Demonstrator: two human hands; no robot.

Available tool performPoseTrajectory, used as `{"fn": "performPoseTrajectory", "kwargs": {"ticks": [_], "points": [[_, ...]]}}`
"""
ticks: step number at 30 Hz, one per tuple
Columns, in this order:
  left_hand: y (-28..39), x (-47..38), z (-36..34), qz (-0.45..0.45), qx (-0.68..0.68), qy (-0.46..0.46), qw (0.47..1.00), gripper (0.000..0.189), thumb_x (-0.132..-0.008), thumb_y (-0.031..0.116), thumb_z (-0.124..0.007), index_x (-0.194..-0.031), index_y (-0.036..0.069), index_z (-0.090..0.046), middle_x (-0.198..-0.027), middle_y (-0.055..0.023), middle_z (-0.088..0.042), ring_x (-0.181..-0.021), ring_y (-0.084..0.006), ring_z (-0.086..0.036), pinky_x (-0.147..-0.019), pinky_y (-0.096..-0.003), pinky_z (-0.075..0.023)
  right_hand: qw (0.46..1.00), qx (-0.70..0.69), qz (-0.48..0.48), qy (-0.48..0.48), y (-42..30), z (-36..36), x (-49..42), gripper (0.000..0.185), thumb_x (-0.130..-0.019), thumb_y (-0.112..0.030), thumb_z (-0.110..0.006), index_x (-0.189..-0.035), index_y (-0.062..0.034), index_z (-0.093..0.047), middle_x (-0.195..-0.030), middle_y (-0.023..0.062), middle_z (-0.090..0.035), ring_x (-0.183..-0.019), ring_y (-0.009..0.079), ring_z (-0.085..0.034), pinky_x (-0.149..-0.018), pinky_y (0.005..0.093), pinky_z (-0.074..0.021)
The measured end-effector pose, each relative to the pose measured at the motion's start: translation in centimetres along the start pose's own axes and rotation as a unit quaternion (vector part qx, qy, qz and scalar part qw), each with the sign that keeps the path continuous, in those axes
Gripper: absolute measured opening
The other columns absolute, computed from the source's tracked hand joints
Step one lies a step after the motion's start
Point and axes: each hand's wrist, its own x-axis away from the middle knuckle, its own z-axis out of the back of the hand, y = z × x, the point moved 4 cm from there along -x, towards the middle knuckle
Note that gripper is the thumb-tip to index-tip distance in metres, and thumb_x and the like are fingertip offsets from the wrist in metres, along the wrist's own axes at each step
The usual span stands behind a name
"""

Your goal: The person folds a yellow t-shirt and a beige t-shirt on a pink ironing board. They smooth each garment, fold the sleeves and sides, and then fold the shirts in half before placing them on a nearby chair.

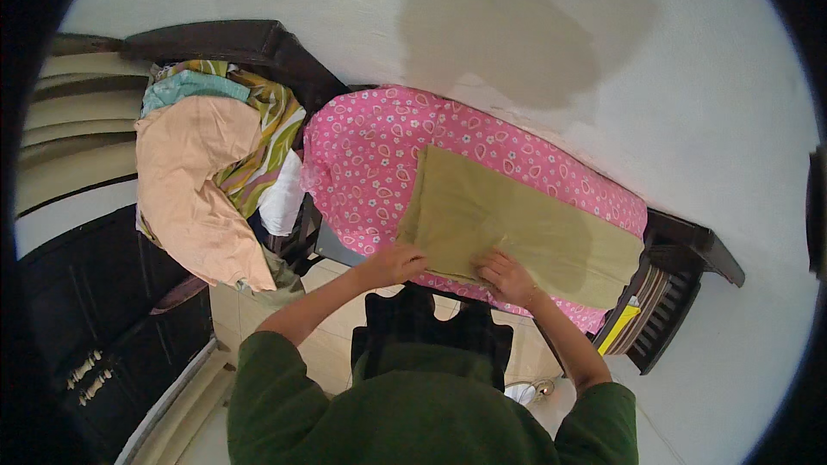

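Note:
A folded olive-green cloth point(543, 219) lies on a pink cloth point(362, 155) printed with flowers and paisley shapes, which covers a raised surface in front of me. At the near left corner of the olive cloth, my left hand point(397, 263) has its fingers bent at the edge; whether they pinch the fabric is not clear. My right hand point(505, 276) rests on the near edge of the olive cloth, fingers curled, and its grip on the fabric cannot be made out.
To the left, a peach cloth point(194, 168), a patterned green-and-white cloth point(278, 116), a teal cloth point(194, 85) and a white cloth point(282, 197) are heaped on dark wooden furniture point(207, 39). A slatted dark wooden piece point(672, 310) stands at the right. A wall point(723, 142) borders the far side.

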Motion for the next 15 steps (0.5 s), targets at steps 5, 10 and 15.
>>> {"fn": "performPoseTrajectory", "kwargs": {"ticks": [5,10,15], "points": [[-3.9,-4.9,1.6,0.18,0.202,0.171,0.947,0.047,-0.077,0.016,-0.061,-0.118,0.009,-0.04,-0.1,-0.0093,-0.054,-0.091,-0.025,-0.053,-0.076,-0.0378,-0.0439,0.916,-0.315,-0.22,0.113,5.7,-0.6,0.3,0.02,-0.071,-0.007,-0.062,-0.088,-0.0069,-0.052,-0.099,0.0074,-0.058,-0.09,0.0202,-0.054,-0.077,0.0339,-0.0418],[-9.3,-7.1,0.5,0.362,0.525,0.249,0.729,0.061,-0.082,0.018,-0.057,-0.132,0.016,-0.023,-0.113,-0.011,-0.05,-0.1,-0.0212,-0.05,-0.083,-0.0338,-0.0418,0.732,-0.503,-0.392,0.24,8.5,2.2,-1.9,0.037,-0.078,-0.013,-0.061,-0.111,-0.0079,-0.046,-0.094,0.0029,-0.058,-0.085,0.011,-0.05,-0.071,0.0277,-0.0415],[-8.1,-6.9,-1.1,0.229,0.313,0.198,0.9,0.051,-0.083,0.011,-0.054,-0.129,0.016,-0.034,-0.108,-0.0099,-0.053,-0.097,-0.0179,-0.051,-0.082,-0.0292,-0.0414,0.865,-0.35,-0.255,0.254,9.8,-1.7,-1.2,0.053,-0.078,-0.009,-0.06,-0.126,-0.0115,-0.039,-0.101,0.008,-0.054,-0.093,0.0152,-0.05,-0.077,0.0288,-0.0409]]}}
